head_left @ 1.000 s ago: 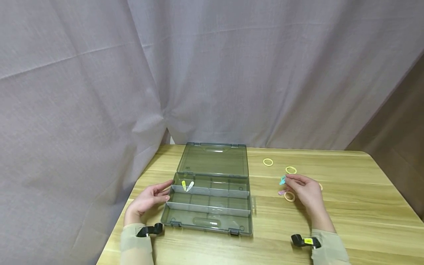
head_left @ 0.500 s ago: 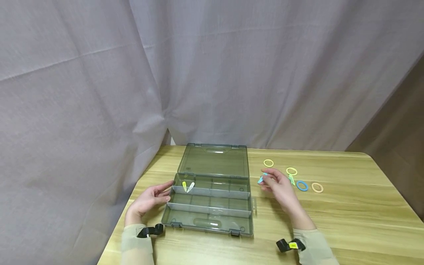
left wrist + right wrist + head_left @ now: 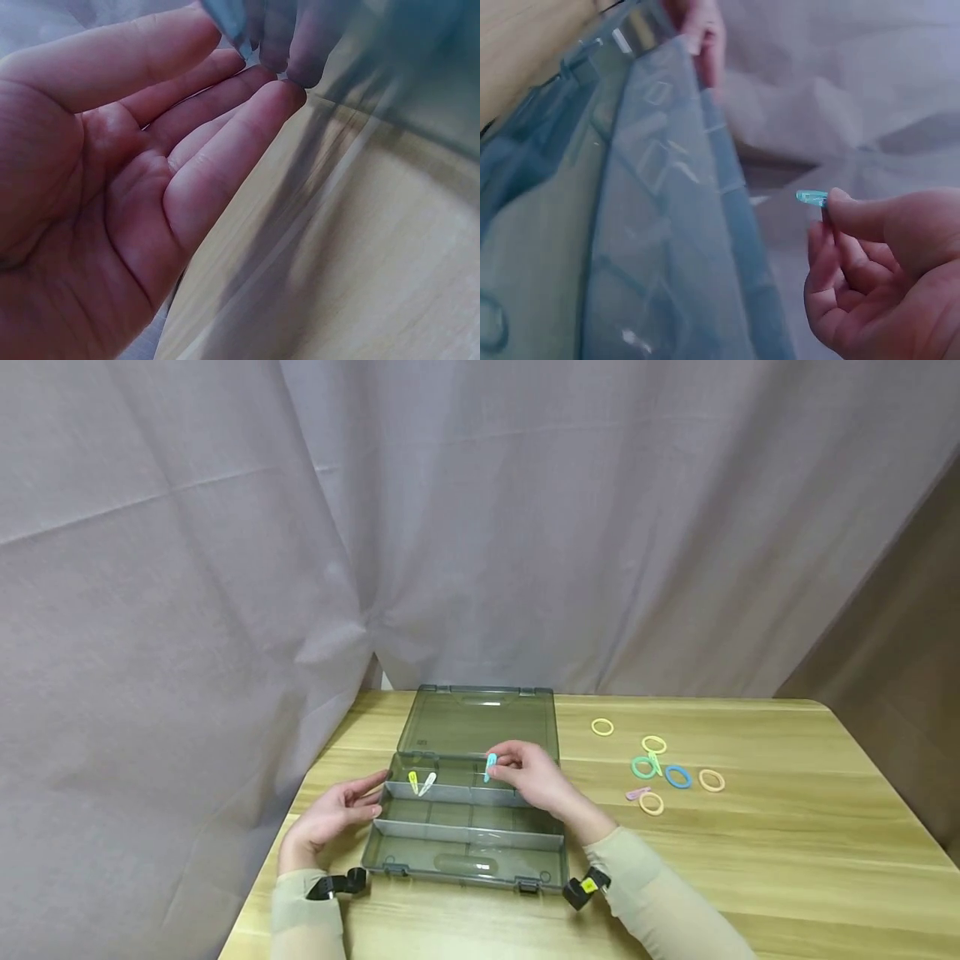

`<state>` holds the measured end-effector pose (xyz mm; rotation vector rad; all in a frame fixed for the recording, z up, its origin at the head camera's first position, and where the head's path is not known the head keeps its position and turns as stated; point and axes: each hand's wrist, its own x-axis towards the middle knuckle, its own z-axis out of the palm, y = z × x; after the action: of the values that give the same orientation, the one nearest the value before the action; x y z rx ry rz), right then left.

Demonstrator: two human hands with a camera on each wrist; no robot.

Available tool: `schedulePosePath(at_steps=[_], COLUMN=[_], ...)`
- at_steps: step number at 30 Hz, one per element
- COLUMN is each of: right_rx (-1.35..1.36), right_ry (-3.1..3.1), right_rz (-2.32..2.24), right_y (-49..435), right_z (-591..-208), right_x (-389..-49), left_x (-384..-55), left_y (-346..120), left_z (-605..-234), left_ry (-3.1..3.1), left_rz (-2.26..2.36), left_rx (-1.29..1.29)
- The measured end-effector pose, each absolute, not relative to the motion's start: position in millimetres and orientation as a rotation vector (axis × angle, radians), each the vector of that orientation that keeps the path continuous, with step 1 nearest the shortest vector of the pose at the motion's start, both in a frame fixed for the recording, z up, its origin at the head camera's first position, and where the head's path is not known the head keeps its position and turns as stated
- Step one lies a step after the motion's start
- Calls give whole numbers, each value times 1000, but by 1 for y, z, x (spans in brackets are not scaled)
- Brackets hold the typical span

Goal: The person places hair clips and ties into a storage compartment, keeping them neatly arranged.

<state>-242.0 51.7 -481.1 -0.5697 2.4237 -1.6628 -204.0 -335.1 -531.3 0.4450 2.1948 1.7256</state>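
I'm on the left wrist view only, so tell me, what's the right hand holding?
Observer: The right hand pinches a turquoise clip.
Operator: Any more like it nearby?
Observer: Yes, a yellow clip and a white clip, toward the left end of the far divider in the box.
Operator: What about loose ones, out to the right?
Observer: A pink clip lies on the table, beside a peach ring.

Light glints on the box [image 3: 450, 812]; wrist views look dim and bluish.
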Motion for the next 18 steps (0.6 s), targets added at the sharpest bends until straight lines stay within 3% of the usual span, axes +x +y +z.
schedulePosePath(at_steps=[9, 18], right_rx=[-631, -493], right_ry=[2445, 2605], right_rz=[-1513, -1252], right_y=[3, -21], right_z=[-496, -503], right_x=[-261, -270], left_x=[-205, -206], left_y=[-335, -335], left_z=[-532, -532], left_ry=[2184, 2185], left_rz=[1740, 1734], left_rx=[432, 431])
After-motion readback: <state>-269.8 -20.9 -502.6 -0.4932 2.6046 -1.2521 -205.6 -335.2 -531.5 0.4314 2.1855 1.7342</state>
